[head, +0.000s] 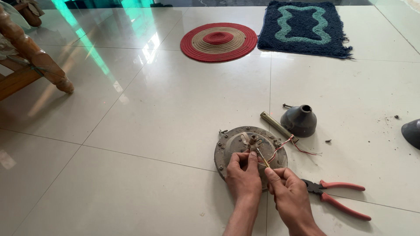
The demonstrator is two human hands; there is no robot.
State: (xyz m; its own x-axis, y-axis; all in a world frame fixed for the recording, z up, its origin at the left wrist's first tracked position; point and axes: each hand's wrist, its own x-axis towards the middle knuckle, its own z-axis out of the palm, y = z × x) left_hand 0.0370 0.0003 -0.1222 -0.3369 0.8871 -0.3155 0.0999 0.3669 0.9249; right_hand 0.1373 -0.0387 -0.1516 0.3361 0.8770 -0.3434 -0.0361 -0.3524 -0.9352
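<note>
Down at the near edge of the tiled floor (153, 109), both hands are busy over a round, dusty metal motor housing (227, 150) lying flat on the tiles. The left hand (243, 175) has its fingers pinched in at the hub (253, 140) in the middle of the disc, gripping what looks like the wire stub or fitting there; exactly what is between the fingertips is too small to tell. The right hand (286, 192) is clenched around a slim screwdriver (263, 158), its shaft angled up and left into that same hub.

By my reading, this is the loosening stage at the centre terminal, tool tip seated and the other hand steadying. The next move calls for a firm hold on the housing and a straight, controlled turn, or the tip may slip toward the wires.

Just beside the right wrist lie red-handled pliers (339, 196), jaws pointing at the hands. A red and white wire (288, 146) trails off the disc to the right. A little beyond, a brass-coloured rod (275, 124) rests touching a grey bell-shaped cover (299, 120), with loose screws (328, 140) scattered near.

Far side: a round red and tan mat (218, 41), a dark blue rug (304, 28), and at the left edge a carved wooden furniture leg (35, 57).
</note>
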